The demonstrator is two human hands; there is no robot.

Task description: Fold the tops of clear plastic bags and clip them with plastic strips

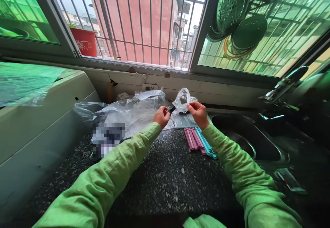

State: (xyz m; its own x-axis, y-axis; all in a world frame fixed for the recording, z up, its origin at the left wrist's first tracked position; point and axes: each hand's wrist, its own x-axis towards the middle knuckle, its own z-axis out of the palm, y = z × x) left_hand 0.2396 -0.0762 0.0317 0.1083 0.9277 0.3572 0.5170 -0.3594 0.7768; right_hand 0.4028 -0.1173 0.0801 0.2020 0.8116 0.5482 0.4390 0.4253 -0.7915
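My right hand (pixel 199 114) is closed in a pinch on a clear plastic bag (pixel 182 101), whose looped top stands up above the counter. To its left, my left hand (pixel 162 117) has its fingers curled together. A small dark thing shows by those fingertips, too unclear to name. Below my right hand lie pink bag-sealing clips (pixel 193 139) and light blue bag-sealing clips (pixel 205 142), several of each, side by side. Beyond my left hand spreads a heap of crumpled clear plastic bags (pixel 129 113).
All this rests on a speckled dark counter (pixel 165 176). A metal sink (pixel 273 149) with a faucet (pixel 283 83) is on the right. A pale appliance (pixel 48 118) stands at the left. A small packet (pixel 291 180) lies at the right, below a barred window (pixel 144 25).
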